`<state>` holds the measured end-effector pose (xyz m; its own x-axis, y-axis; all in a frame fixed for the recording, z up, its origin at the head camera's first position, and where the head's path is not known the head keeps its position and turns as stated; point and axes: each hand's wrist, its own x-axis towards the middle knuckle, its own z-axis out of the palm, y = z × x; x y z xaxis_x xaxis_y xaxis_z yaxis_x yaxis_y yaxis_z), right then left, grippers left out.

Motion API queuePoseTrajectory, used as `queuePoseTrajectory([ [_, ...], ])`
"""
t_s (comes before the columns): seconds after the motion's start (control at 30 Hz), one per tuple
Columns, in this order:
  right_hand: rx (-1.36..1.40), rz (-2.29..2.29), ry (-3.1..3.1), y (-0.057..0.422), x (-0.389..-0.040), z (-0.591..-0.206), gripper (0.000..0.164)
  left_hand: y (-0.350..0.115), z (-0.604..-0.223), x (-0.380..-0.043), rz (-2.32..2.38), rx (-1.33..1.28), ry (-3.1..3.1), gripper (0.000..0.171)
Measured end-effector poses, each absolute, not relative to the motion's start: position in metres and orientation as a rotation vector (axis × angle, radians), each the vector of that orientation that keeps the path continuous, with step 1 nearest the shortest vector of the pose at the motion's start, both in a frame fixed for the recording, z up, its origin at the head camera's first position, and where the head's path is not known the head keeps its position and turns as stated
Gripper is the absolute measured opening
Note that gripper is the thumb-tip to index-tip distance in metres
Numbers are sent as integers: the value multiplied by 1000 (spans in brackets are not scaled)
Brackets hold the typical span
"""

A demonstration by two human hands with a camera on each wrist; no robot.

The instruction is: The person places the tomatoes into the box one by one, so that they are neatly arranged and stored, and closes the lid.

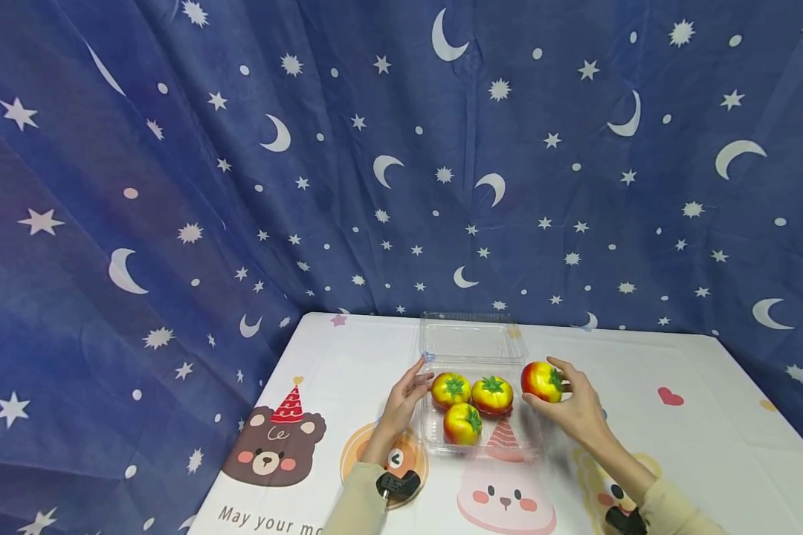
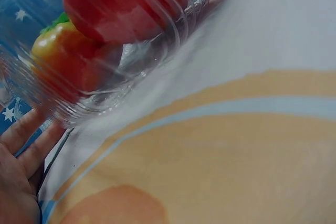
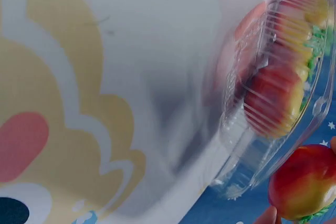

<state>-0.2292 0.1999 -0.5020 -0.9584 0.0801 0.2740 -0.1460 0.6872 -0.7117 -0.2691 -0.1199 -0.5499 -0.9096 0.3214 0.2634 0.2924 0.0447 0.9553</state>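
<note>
A clear plastic clamshell box (image 1: pixel 522 435) sits on the table, its lid (image 1: pixel 468 342) folded back toward the curtain. Inside it rest three red-and-yellow toy tomatoes (image 1: pixel 462 423) with green leafy tops, grouped on the left and middle. My right hand (image 1: pixel 582 409) pinches another toy tomato (image 1: pixel 540 380) between thumb and fingers, at the box's right side. In the right wrist view that tomato (image 3: pixel 302 182) appears beside the box wall, apart from the others. My left hand (image 1: pixel 400 407) has its fingers extended at the box's left side; the left wrist view shows fingertips (image 2: pixel 50 135) touching the plastic edge.
A white tablecloth (image 1: pixel 696 446) with printed cartoon animals covers the table. Behind it and on the left hangs a dark blue curtain (image 1: pixel 401 186) with moons and stars. A black wrist device (image 1: pixel 401 484) is strapped over the left sleeve.
</note>
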Motion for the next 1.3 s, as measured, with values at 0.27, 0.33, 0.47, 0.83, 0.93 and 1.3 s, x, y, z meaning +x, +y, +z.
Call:
queuePoseTrajectory([
  [0.27,51,1166,-2628,191,-225,-503,85,-120,-549,-269,2039,672,2256,54],
  [0.33,50,1170,-2634,189,-224,-503,83,-120,-549,-269,2034,671,2261,54],
  [0.47,72,1192,-2616,186,-222,-505,76,-120,-550,-268,2032,670,2267,54],
  [0.83,204,1107,-2588,177,-220,-513,74,-119,-549,-268,2048,654,2262,53],
  [0.93,205,1060,-2610,174,-218,-514,75,-119,-549,-268,2049,663,2263,53],
  [1.3,203,1020,-2629,172,-214,-517,75,-119,-550,-269,2050,667,2261,53],
])
